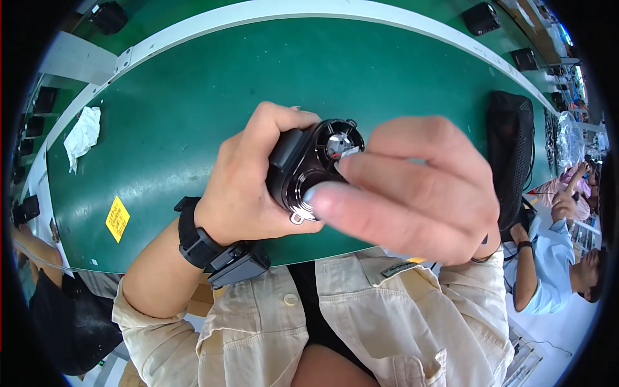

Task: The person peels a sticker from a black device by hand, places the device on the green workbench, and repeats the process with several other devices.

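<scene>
A black oblong casing (289,166) is held above the green tabletop, its glossy end turned up. That end has two round openings, the far one with a silvery part inside and the near one ringed with bright circles. Wrapped round its left side, my left hand (242,171) is closed on the casing. My right hand (425,193) reaches over from the right, thumb and fingers bunched at the openings and partly blurred. A small whitish bit (350,152) shows by its fingertips at the far opening. What the right fingers pinch, if anything, is hidden.
On the green table (387,71) lie crumpled white paper (82,138) and a yellow label (117,219) at left. A black mesh pouch (509,148) lies at right. A white frame rail (309,9) bounds the far edge. Other people sit at both sides.
</scene>
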Action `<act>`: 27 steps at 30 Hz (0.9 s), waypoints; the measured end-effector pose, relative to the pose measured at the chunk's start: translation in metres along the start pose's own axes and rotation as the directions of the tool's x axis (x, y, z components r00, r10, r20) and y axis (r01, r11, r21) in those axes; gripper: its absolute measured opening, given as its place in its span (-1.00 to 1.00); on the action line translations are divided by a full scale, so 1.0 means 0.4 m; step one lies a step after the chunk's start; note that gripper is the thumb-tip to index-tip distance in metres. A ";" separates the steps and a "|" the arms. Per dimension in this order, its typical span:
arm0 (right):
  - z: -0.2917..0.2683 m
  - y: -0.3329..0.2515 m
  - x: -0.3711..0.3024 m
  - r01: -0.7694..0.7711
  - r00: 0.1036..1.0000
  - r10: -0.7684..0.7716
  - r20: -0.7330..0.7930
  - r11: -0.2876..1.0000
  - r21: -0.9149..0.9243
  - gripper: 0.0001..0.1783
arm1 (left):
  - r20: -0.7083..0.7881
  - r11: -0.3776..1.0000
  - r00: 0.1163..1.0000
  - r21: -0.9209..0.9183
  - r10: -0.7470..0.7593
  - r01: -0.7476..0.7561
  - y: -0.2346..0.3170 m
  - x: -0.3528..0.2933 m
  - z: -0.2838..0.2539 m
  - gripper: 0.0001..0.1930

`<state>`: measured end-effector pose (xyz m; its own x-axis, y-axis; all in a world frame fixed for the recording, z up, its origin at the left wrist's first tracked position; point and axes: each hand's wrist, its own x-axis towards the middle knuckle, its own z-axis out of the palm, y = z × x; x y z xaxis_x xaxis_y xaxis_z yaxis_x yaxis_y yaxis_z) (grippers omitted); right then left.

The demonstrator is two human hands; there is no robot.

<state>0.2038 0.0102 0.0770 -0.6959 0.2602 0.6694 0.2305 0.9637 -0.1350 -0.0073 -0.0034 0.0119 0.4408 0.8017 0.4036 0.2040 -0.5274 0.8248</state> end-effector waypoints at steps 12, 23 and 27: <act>-0.006 -0.063 -0.008 -0.632 0.758 0.637 0.142 0.662 0.403 -0.26 | -0.211 0.880 0.895 0.368 0.394 -0.301 -0.015 0.008 -0.002 -0.39; 0.012 -0.082 0.010 -0.688 0.644 0.759 0.094 0.520 0.506 -0.30 | -0.255 0.844 0.862 0.445 0.439 -0.298 -0.017 0.012 0.001 -0.42; 0.013 -0.084 0.005 -0.683 0.636 0.761 0.131 0.476 0.553 -0.28 | -0.255 0.868 0.877 0.408 0.406 -0.283 -0.017 0.005 0.001 -0.38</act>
<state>0.1912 -0.0213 0.0788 -0.3561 0.9063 0.2275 0.2088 0.3145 -0.9260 -0.0074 0.0017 0.0070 0.2464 0.5608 0.7905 0.4091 -0.7996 0.4397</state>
